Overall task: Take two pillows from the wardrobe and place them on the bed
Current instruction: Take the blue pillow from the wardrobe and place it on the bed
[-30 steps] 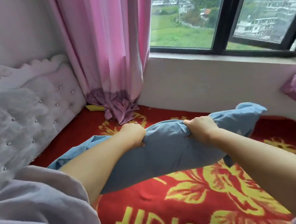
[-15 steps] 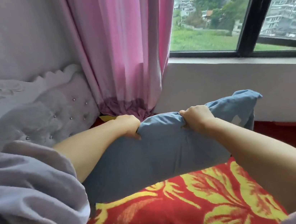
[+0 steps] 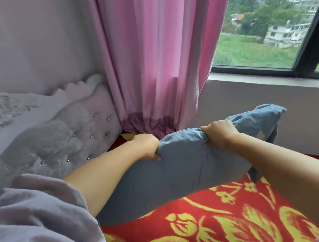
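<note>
A blue pillow (image 3: 181, 170) hangs lifted above the bed (image 3: 199, 227), which is covered by a red blanket with yellow flowers. Both hands pinch its upper edge: my left hand (image 3: 146, 147) near the middle-left, my right hand (image 3: 219, 135) toward the right. The pillow's left end is hidden behind my left forearm, and its loose right corner points toward the window wall. No second pillow and no wardrobe are in view.
A tufted grey headboard (image 3: 51, 139) runs along the left. A pink curtain (image 3: 156, 60) hangs in the corner, bunched on the bed. The window (image 3: 265, 35) and its ledge wall (image 3: 274, 109) close the far side. My grey sleeve (image 3: 33, 229) fills the lower left.
Both hands have lifted the pillow off the blanket and carried it toward the headboard corner. My view has turned left and up.
</note>
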`<state>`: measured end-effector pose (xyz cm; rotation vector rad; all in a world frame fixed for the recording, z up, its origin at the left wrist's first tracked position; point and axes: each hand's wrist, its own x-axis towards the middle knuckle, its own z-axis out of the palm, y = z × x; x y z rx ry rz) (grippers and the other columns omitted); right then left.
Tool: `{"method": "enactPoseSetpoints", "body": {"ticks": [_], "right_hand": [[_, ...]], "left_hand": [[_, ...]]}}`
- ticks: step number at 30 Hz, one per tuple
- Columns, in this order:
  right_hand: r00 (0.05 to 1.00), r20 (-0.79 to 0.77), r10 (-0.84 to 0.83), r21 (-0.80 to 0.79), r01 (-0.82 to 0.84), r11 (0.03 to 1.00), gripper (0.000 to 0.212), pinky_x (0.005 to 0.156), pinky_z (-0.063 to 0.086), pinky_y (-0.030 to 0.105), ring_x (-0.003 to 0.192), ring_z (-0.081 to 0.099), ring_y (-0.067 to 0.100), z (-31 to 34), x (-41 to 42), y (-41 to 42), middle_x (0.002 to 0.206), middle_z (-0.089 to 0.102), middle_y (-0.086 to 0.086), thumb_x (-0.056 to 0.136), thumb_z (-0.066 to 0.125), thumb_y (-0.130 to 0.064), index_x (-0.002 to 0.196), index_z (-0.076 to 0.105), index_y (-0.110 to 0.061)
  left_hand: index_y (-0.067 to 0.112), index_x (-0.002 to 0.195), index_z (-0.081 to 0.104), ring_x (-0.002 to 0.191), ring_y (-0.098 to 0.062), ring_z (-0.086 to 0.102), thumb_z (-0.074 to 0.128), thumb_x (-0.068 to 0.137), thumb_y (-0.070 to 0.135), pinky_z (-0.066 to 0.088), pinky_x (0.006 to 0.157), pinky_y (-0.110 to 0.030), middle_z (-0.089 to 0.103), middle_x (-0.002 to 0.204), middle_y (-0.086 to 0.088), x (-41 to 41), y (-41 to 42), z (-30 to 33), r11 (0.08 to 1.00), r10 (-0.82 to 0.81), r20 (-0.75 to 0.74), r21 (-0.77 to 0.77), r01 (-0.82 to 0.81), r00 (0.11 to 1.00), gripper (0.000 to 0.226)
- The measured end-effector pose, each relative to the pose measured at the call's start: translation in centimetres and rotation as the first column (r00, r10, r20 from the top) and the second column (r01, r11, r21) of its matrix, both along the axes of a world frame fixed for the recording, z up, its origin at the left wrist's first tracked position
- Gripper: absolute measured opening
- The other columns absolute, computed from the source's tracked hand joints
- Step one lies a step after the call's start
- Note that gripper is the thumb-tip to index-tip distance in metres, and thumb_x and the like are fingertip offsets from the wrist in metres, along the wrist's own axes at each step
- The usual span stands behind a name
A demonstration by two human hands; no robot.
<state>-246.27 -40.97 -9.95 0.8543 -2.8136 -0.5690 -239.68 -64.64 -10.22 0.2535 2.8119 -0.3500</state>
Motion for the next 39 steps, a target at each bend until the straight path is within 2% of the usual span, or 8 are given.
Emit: {"method": "enactPoseSetpoints", "body": {"ticks": [4, 8, 16, 20, 26, 29, 34, 39], "right_hand": [[0.995, -0.015, 0.103, 0.044, -0.102, 0.994, 0.032, 0.065, 0.039, 0.032, 0.101, 0.065, 0.026, 0.4, -5.6, 0.4, 0.109, 0.068, 0.002, 0.091, 0.054, -0.039, 0.117, 0.05, -0.02], [0.961, 0.011, 0.277, 0.083, -0.276, 0.957, 0.05, 0.062, 0.038, 0.033, 0.096, 0.067, 0.028, -0.4, -11.7, -0.8, 0.103, 0.069, 0.005, 0.086, 0.057, -0.052, 0.119, 0.044, -0.016], [0.869, 0.049, 0.493, 0.044, -0.495, 0.868, 0.035, 0.063, 0.038, 0.03, 0.092, 0.067, 0.024, -1.2, -16.9, -2.5, 0.096, 0.071, -0.003, 0.084, 0.054, -0.048, 0.114, 0.057, -0.031], [0.877, 0.073, 0.475, 0.07, -0.48, 0.874, 0.025, 0.068, 0.043, 0.03, 0.095, 0.067, 0.023, 0.0, -17.7, -5.4, 0.098, 0.072, -0.004, 0.081, 0.056, -0.047, 0.1, 0.064, -0.033], [0.914, 0.098, 0.393, 0.171, -0.404, 0.898, 0.037, 0.068, 0.043, 0.029, 0.1, 0.066, 0.023, 0.0, -19.2, -13.6, 0.105, 0.07, -0.002, 0.077, 0.065, -0.053, 0.107, 0.067, -0.03], [0.926, 0.163, 0.341, 0.191, -0.369, 0.91, 0.04, 0.074, 0.046, 0.03, 0.103, 0.065, 0.022, -0.2, -20.2, -19.0, 0.109, 0.069, -0.003, 0.078, 0.066, -0.054, 0.11, 0.066, -0.031], [0.923, 0.245, 0.298, 0.236, -0.355, 0.905, 0.041, 0.074, 0.049, 0.031, 0.104, 0.064, 0.022, -2.0, -20.1, -26.1, 0.109, 0.069, -0.003, 0.081, 0.063, -0.052, 0.113, 0.065, -0.027], [0.926, 0.279, 0.256, 0.283, -0.334, 0.899, 0.045, 0.081, 0.054, 0.037, 0.107, 0.063, 0.024, -1.7, -22.5, -28.8, 0.113, 0.068, -0.001, 0.08, 0.065, -0.052, 0.116, 0.064, -0.024]], "left_hand": [[0.013, 0.106, 0.063, 0.096, -0.03, 0.064, 0.063, 0.082, 0.048, 0.043, 0.066, -0.033, 0.066, 0.108, -0.009, -2.8, 1.4, -0.5, 0.992, 0.104, -0.001, 0.073, -0.104, 0.995, 0.042], [0.012, 0.11, 0.063, 0.098, -0.031, 0.064, 0.063, 0.082, 0.049, 0.046, 0.067, -0.033, 0.066, 0.111, -0.01, -5.1, 2.2, -2.5, 0.946, 0.287, 0.018, 0.152, -0.287, 0.958, 0.046], [0.013, 0.109, 0.064, 0.099, -0.033, 0.064, 0.065, 0.08, 0.049, 0.044, 0.066, -0.032, 0.066, 0.111, -0.012, -6.7, 3.4, -4.6, 0.845, 0.488, 0.062, 0.219, -0.489, 0.871, 0.046], [0.017, 0.104, 0.065, 0.085, -0.026, 0.062, 0.065, 0.078, 0.052, 0.042, 0.062, -0.03, 0.067, 0.104, -0.007, -7.3, 0.9, -4.2, 0.811, 0.517, 0.1, 0.261, -0.524, 0.85, 0.043], [0.014, 0.086, 0.063, 0.072, -0.022, 0.054, 0.065, 0.075, 0.055, 0.044, 0.062, -0.032, 0.059, 0.085, -0.006, -9.4, -6.9, -5.8, 0.801, 0.506, 0.12, 0.304, -0.516, 0.854, 0.042], [0.01, 0.089, 0.063, 0.074, -0.024, 0.056, 0.064, 0.076, 0.055, 0.044, 0.063, -0.031, 0.061, 0.087, -0.01, -10.5, -11.9, -7.2, 0.788, 0.515, 0.123, 0.321, -0.525, 0.849, 0.047], [0.005, 0.102, 0.063, 0.099, -0.034, 0.063, 0.064, 0.079, 0.053, 0.049, 0.077, -0.034, 0.065, 0.112, -0.015, -11.1, -18.9, -10.1, 0.769, 0.518, 0.171, 0.335, -0.544, 0.838, 0.053], [0.007, 0.094, 0.065, 0.086, -0.029, 0.063, 0.064, 0.079, 0.052, 0.047, 0.07, -0.032, 0.067, 0.096, -0.012, -13.9, -22.1, -10.6, 0.769, 0.45, 0.21, 0.403, -0.497, 0.868, 0.047]]}}
